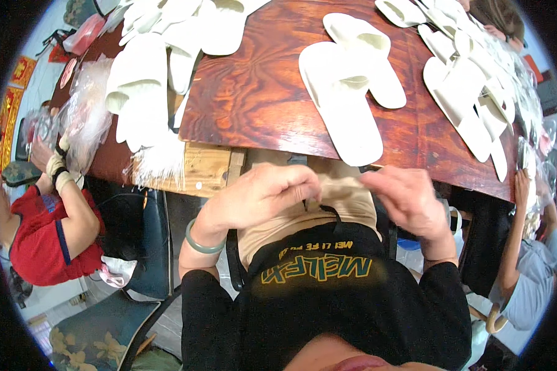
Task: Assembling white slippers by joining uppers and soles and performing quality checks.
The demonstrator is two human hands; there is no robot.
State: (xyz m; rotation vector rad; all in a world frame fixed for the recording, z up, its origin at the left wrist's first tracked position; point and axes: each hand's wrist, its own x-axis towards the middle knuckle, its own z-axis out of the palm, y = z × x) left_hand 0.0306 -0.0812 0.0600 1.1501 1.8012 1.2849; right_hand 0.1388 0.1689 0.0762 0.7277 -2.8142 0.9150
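Above my lap, just off the table's near edge, both of my hands are raised. My left hand (272, 190) has its fingers bent and pressed together; whether anything small is in them cannot be made out. A green bangle circles that wrist. My right hand (410, 196) is a little blurred, its fingers loosely stretched toward the left hand and nothing visible in them. Closest to them lies a white slipper (350, 120) whose heel reaches the table edge. A second white slipper (387, 83) lies behind it, partly overlapped.
White slippers (136, 99) are heaped at the left of the reddish wooden table (247, 99), and more slippers (461, 99) at its right. Clear plastic bags (90, 117) lie farther left. People sit at both sides, one in a red top (49, 229). A chair (99, 328) stands at lower left.
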